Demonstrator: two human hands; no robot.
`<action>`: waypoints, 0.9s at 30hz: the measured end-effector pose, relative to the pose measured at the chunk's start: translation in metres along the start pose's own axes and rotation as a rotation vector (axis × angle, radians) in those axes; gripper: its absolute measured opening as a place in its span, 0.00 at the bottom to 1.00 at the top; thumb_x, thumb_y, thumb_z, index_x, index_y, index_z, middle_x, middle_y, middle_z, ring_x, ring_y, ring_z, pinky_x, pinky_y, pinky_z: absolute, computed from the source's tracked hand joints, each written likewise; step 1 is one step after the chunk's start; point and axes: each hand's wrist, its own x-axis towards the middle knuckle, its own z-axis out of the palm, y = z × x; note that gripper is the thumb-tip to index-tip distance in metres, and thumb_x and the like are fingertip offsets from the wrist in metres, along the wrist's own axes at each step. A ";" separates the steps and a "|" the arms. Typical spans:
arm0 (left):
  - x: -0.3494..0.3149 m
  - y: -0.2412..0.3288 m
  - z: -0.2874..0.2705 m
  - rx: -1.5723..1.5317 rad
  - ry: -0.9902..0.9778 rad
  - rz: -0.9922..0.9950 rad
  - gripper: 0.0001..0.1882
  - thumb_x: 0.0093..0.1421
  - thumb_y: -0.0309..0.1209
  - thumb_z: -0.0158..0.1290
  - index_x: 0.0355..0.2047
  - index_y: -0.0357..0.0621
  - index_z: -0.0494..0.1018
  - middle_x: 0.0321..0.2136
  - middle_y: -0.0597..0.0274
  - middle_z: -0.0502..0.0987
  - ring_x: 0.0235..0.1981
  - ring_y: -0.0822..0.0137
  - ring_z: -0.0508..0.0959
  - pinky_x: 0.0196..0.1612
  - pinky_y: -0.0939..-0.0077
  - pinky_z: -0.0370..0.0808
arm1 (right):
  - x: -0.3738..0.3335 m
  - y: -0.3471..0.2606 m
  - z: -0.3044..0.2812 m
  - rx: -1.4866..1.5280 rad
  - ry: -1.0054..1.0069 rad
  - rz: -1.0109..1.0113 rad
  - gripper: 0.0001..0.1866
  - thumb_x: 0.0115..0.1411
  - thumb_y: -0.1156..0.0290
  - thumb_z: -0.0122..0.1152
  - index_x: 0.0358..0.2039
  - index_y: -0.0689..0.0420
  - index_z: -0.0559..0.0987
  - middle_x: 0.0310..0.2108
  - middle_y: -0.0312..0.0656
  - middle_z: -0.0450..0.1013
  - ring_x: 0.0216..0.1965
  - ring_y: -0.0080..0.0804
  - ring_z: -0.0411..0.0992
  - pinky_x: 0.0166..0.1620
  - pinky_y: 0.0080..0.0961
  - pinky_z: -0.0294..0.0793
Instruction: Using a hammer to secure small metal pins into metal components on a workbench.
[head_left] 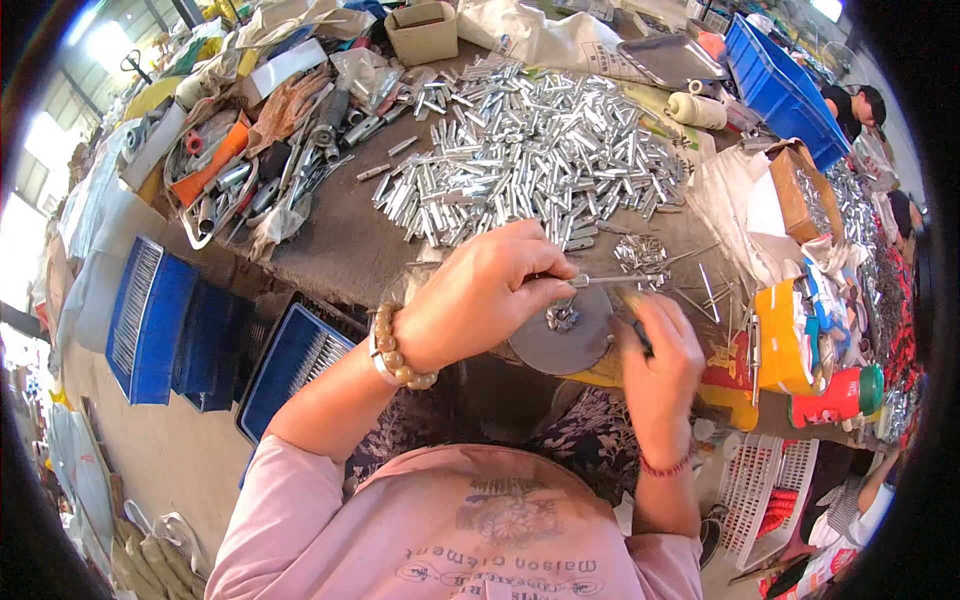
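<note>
My left hand [490,285] is closed on a slim silver metal rod [605,281], pinched between thumb and fingers. A dark part shows at the grip, and the rod points right. At its far end is my right hand [662,350], smeared by motion. Something dark shows by its fingers; I cannot make out whether it is held. Below the rod lies a round grey disc [545,348] with a small heap of tiny metal parts [562,318]. Just beyond my hands spreads a big pile of short silver metal tubes [540,150].
Small metal pieces [642,255] and thin rods [712,295] lie right of the disc. Blue bins [150,320] of metal rods stand at left. Mixed tools and scraps [260,170] cover the far left. A yellow box [783,335] and red jar [835,396] sit right.
</note>
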 end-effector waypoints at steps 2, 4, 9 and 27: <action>0.000 0.000 -0.001 -0.020 -0.002 0.001 0.07 0.58 0.23 0.67 0.38 0.37 0.84 0.31 0.58 0.80 0.33 0.60 0.80 0.39 0.68 0.76 | -0.011 0.001 -0.030 -0.194 -0.145 0.064 0.20 0.53 0.81 0.69 0.48 0.59 0.83 0.43 0.49 0.78 0.47 0.52 0.76 0.50 0.44 0.77; 0.001 -0.001 0.002 -0.048 -0.008 -0.007 0.08 0.57 0.24 0.68 0.37 0.37 0.84 0.30 0.59 0.80 0.33 0.61 0.80 0.38 0.70 0.76 | -0.026 0.010 -0.048 -0.300 -0.191 0.100 0.21 0.53 0.82 0.68 0.49 0.59 0.83 0.43 0.49 0.76 0.47 0.52 0.75 0.51 0.45 0.76; 0.001 0.001 0.001 -0.064 -0.014 -0.048 0.08 0.57 0.25 0.69 0.37 0.37 0.84 0.30 0.60 0.81 0.32 0.63 0.80 0.38 0.70 0.76 | -0.048 0.033 -0.050 -0.323 -0.299 0.088 0.24 0.49 0.82 0.68 0.49 0.61 0.81 0.39 0.49 0.71 0.43 0.52 0.71 0.47 0.47 0.74; 0.013 0.003 -0.001 -0.072 -0.083 -0.186 0.09 0.58 0.26 0.69 0.37 0.37 0.83 0.31 0.59 0.80 0.33 0.64 0.80 0.39 0.71 0.76 | 0.010 -0.022 -0.044 -0.193 0.020 -0.199 0.31 0.51 0.83 0.65 0.56 0.43 0.87 0.35 0.38 0.74 0.33 0.37 0.78 0.35 0.33 0.78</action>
